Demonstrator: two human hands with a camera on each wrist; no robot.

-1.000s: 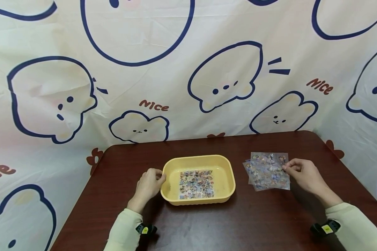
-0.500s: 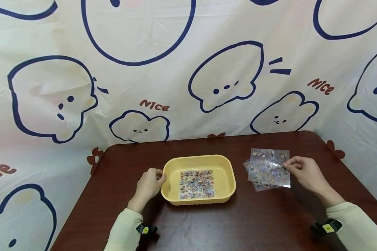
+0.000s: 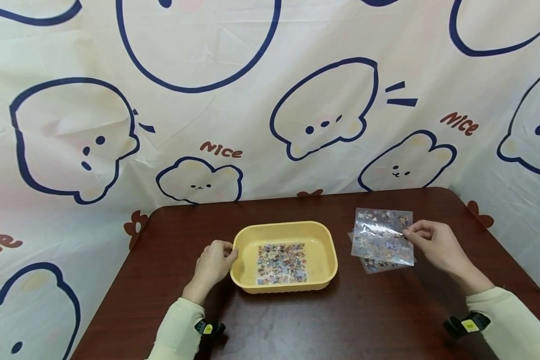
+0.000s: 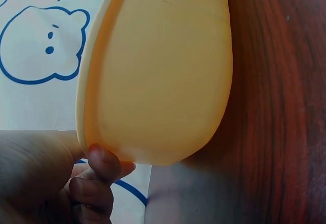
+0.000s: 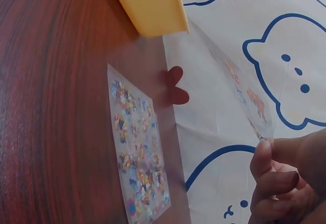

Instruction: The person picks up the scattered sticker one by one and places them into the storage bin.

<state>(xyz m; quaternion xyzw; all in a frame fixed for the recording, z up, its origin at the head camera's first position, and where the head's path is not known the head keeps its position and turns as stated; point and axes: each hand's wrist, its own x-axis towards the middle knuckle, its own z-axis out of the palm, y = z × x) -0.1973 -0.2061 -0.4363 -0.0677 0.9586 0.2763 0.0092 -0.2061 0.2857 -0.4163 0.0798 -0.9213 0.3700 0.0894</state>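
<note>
My left hand [image 3: 212, 265] pinches the left end of a yellow plastic basin [image 3: 283, 288]; in the left wrist view its thumb and finger meet over the basin's rim [image 4: 81, 102]. Flat inside the basin lies a sheet of small colourful pictures [image 3: 281, 263]. At the right, my right hand [image 3: 436, 245] holds a clear sticker sheet [image 3: 380, 235] by its right edge between thumb and forefinger. The right wrist view shows this held sheet [image 5: 247, 91] raised and tilted, apart from the other sticker sheets [image 5: 142, 158] on the table. From the head, it covers most of them.
Everything stands on a dark reddish-brown table [image 3: 297, 325]. A white cloth [image 3: 252, 120] with blue-outlined cartoon animals hangs behind the table and along its sides. Both wrists carry a black strapped device [image 3: 467, 325].
My right hand has lifted the top sticker sheet up off the others and shifted it slightly away and left, uncovering more of the sheets below. The left hand and basin stay put.
</note>
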